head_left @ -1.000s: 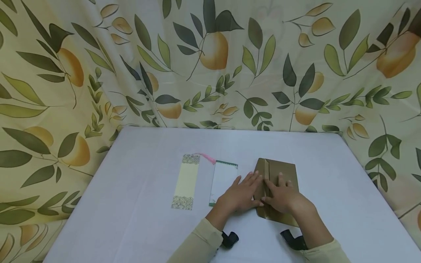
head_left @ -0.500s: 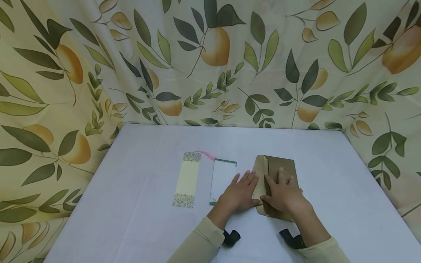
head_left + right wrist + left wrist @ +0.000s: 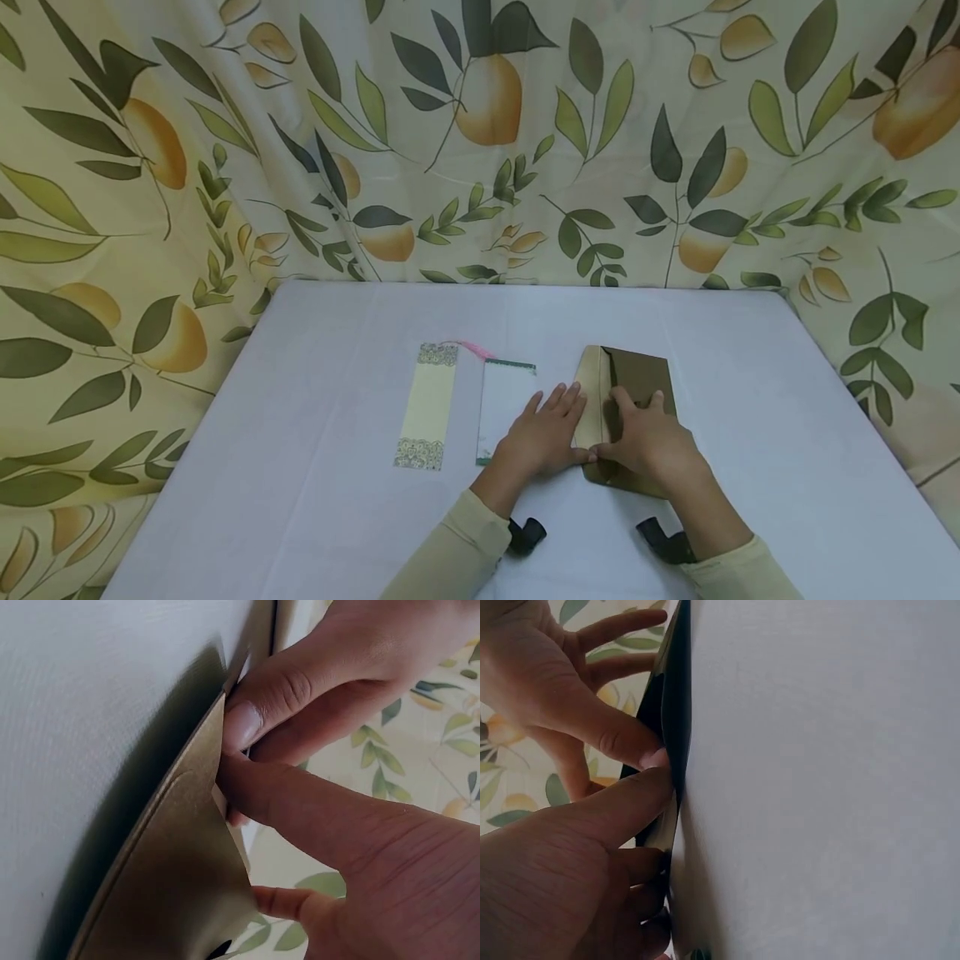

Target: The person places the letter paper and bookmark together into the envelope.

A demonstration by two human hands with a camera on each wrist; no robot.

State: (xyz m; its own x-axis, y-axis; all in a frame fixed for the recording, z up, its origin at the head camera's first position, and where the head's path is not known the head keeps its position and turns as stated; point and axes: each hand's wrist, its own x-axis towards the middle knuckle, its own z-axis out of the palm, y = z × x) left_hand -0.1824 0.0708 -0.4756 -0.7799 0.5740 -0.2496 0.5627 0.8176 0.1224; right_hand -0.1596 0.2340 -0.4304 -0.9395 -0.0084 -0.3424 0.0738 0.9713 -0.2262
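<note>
A brown-gold envelope [image 3: 643,375] lies on the white table, its paler flap [image 3: 589,375] folded out to the left. My left hand [image 3: 534,440] rests on the flap, fingers extended together. Over the envelope's body is my right hand [image 3: 660,443], index fingertip bent at the dark opening beside the flap. Both thumbs meet at the near side of the envelope, tip against tip. In the right wrist view, the envelope [image 3: 172,855] stands slightly off the table at its near edge, casting a shadow. The left wrist view has the right hand [image 3: 555,682] with spread fingers.
To the left lie a white card [image 3: 501,404] with green edging and a cream bookmark [image 3: 429,404] with lace-patterned ends and a pink tassel [image 3: 474,350]. Black wrist mounts [image 3: 528,537] show at both cuffs. A leaf-and-fruit curtain [image 3: 487,183] hangs behind the table.
The flap has turned out to the left, showing its paler inside and a dark opening. My right fingers have bent and drawn back somewhat; the left hand stays nearly in place.
</note>
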